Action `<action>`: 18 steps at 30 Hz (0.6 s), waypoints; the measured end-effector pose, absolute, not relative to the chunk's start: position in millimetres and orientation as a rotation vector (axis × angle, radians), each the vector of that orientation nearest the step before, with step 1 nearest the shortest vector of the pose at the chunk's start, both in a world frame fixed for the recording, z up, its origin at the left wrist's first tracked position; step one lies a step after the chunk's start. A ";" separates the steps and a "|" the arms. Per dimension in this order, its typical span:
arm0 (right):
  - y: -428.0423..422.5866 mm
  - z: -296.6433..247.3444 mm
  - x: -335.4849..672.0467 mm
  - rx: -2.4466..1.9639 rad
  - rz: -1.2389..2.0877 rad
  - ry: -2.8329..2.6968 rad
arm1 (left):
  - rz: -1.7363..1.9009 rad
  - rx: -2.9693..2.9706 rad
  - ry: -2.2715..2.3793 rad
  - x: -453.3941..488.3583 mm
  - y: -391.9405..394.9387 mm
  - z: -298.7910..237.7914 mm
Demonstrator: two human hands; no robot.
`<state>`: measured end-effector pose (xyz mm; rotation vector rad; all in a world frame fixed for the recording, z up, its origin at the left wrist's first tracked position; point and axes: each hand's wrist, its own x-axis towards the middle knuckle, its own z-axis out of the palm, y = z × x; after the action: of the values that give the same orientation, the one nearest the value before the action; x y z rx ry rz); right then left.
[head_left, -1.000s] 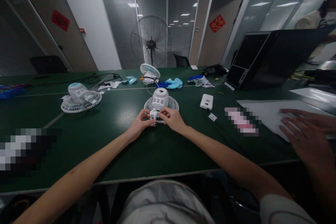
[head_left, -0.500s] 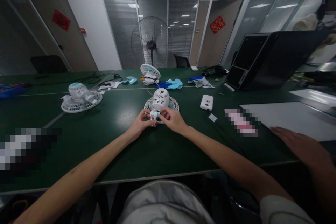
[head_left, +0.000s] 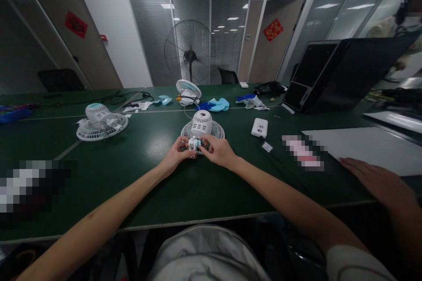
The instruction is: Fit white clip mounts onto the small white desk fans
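Observation:
A small white clip-like fan part (head_left: 193,142) with a light-blue knob (head_left: 198,143) is between my two hands, in front of a white fan (head_left: 202,124) lying grille-down on the table. My left hand (head_left: 177,154) is closed on the white part from its left side. On the other side, the fingers of my right hand (head_left: 217,150) pinch at the knob. The lower end of the part is partly covered by my fingers.
On the green table (head_left: 158,202), a second fan (head_left: 102,124) lies left and a third (head_left: 188,92) stands behind. A white power bank (head_left: 260,127) sits right, near a black computer case (head_left: 343,74). Another person's hand (head_left: 379,180) rests beside a white board (head_left: 369,145).
My right-hand fingers have shifted very slightly at the knob. The fans and other table items stay where they were.

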<state>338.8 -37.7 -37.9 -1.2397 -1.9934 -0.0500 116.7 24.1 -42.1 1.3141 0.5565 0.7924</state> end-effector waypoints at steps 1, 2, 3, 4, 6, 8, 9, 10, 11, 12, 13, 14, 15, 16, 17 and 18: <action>-38.7 -36.6 341.0 -1.215 -0.111 -2.043 | 0.794 1.313 0.559 116.8 23.6 -41.4; -39.4 -35.2 342.6 -1.193 -0.156 -2.087 | 0.795 1.313 0.562 116.7 23.1 -40.8; -39.7 -34.0 343.2 -1.181 -0.183 -2.110 | 0.797 1.312 0.565 116.7 22.6 -40.1; -39.6 -33.1 342.6 -1.183 -0.190 -2.109 | 0.798 1.311 0.567 116.6 22.2 -39.6; -38.5 -32.9 338.8 -1.210 -0.128 -2.049 | 0.804 1.314 0.571 116.4 21.8 -39.1; -37.1 -34.6 334.5 -1.243 0.025 -1.969 | 0.802 1.324 0.574 116.3 22.0 -39.5; -36.6 -35.7 333.5 -1.256 0.095 -1.930 | 0.802 1.328 0.574 116.3 22.2 -39.8; -36.5 -36.7 333.8 -1.263 0.139 -1.903 | 0.801 1.330 0.573 116.3 22.4 -40.1; -36.6 -37.4 335.4 -1.260 0.147 -1.899 | 0.801 1.331 0.571 116.4 22.6 -40.2; -37.0 -37.7 338.1 -1.248 0.118 -1.922 | 0.800 1.332 0.567 116.5 22.6 -40.3; -37.6 -37.4 341.2 -1.228 0.064 -1.962 | 0.801 1.332 0.564 116.5 22.5 -40.1; -38.1 -36.8 344.3 -1.206 0.001 -2.006 | 0.801 1.334 0.562 116.5 22.3 -39.7; -38.4 -36.0 346.8 -1.184 -0.052 -2.051 | 0.801 1.336 0.562 116.4 22.0 -39.3; -38.5 -35.1 348.0 -1.171 -0.088 -2.080 | 0.798 1.338 0.564 116.3 21.8 -38.8; -38.3 -34.3 347.9 -1.167 -0.110 -2.089 | 0.795 1.340 0.566 116.0 21.7 -38.4; -37.8 -33.8 346.4 -1.171 -0.113 -2.077 | 0.795 1.342 0.569 115.8 21.6 -38.1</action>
<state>346.4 -37.8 -33.8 -1.1709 -2.0766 -0.1130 115.8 21.6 -38.1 1.3425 0.5694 0.7953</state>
